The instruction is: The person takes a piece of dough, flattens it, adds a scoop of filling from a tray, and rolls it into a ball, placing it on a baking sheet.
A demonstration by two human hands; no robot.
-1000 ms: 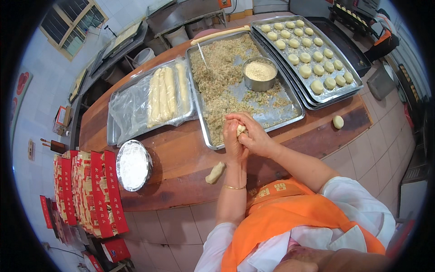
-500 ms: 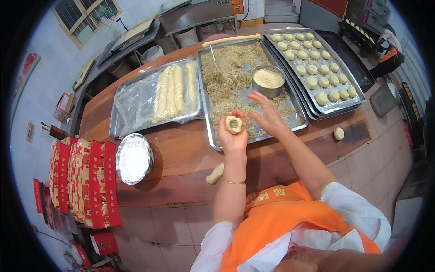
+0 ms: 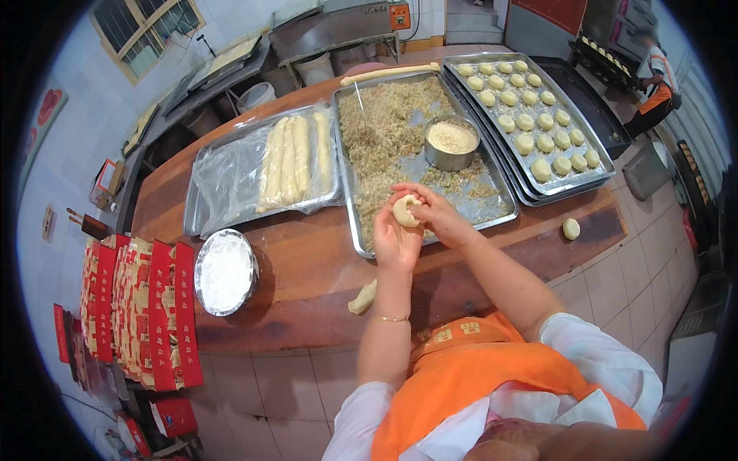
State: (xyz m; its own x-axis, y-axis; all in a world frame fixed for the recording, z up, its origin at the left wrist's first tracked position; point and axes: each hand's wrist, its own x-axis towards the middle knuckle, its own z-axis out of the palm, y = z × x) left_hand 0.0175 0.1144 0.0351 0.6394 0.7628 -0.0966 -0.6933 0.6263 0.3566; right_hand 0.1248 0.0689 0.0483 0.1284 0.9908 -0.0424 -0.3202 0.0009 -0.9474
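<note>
A small cup-shaped piece of dough [image 3: 406,210] rests in my left hand [image 3: 396,240], whose fingers curl around it from below. My right hand [image 3: 444,219] presses its fingers and thumb at the dough's right rim. The opening faces to the right and is partly covered by those fingers. Both hands are over the near edge of a metal tray [image 3: 358,235] spread with crumbly brownish filling [image 3: 388,115]. A round metal tin [image 3: 452,160] of pale crumbs stands in that tray. A lump of dough [image 3: 363,297] lies on the wooden table beside my left forearm.
To the left, a tray [image 3: 192,207] holds dough ropes [image 3: 288,161] and plastic film. A bowl of white flour [image 3: 225,273] sits nearer. Stacked trays at right bear rows of dough balls [image 3: 545,143]; one ball [image 3: 570,229] lies on the table. Another person [image 3: 655,88] stands far right.
My right hand has come in from the right and closed on the dough's rim. The dough has tilted in my left hand. The far person has become more upright.
</note>
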